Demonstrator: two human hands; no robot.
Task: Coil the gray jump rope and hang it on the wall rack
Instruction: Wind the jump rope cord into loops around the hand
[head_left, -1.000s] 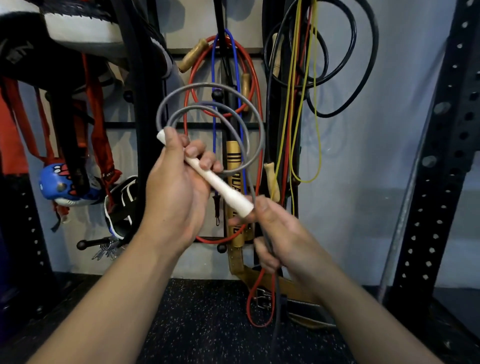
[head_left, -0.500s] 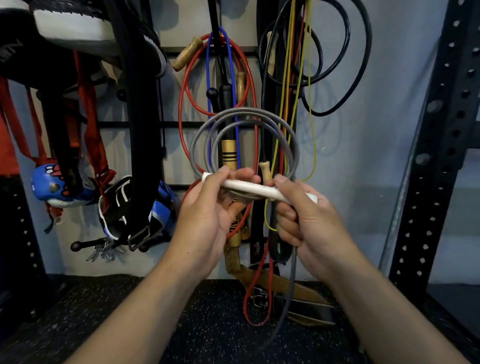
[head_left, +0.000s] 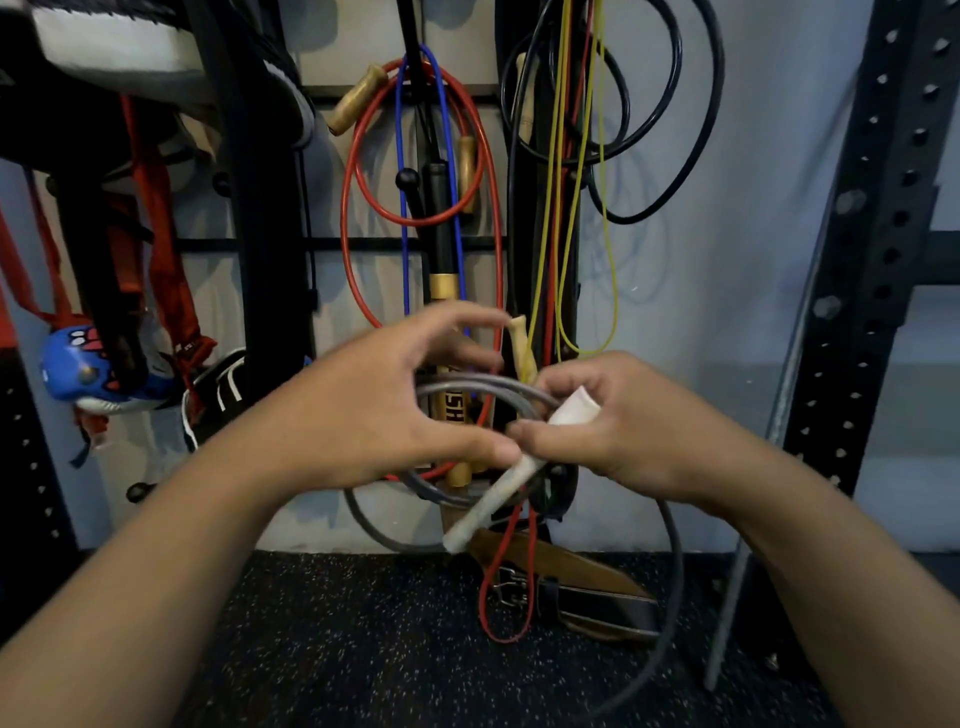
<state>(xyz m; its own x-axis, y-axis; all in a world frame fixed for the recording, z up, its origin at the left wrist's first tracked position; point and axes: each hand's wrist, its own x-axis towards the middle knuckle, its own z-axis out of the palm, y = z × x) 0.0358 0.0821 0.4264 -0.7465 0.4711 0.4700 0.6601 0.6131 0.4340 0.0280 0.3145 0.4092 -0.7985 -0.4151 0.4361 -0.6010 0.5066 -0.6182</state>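
Two hands worked in front of the wall rack (head_left: 332, 243), both low against its hanging gear. My right hand (head_left: 618, 421) was curled around the upper end of the white handle (head_left: 498, 493) of the gray jump rope (head_left: 467, 387), fingers folded over it and the thumb pressing along its side. That handle slanted down and to the left from my grip, its free end pointing at the floor (head_left: 363, 649) below the rack. My left hand (head_left: 374, 410) was spread, the fingers arched open over the gray coils and the thumb tip touching the handle just beside my right thumb; it was not closed on anything. Several gray loops lay bunched between my two hands, in front of the lower part of the rack, and one long gray strand swept down under my right wrist toward the floor. Behind my hands, on the rack, hung a red rope (head_left: 421, 223), a blue rope (head_left: 400, 182), and a yellow rope (head_left: 566, 208), the red one to the left of the yellow. A leather belt (head_left: 571, 571) trailed from under the rack onto the floor. The gray rope was not on any peg of the rack
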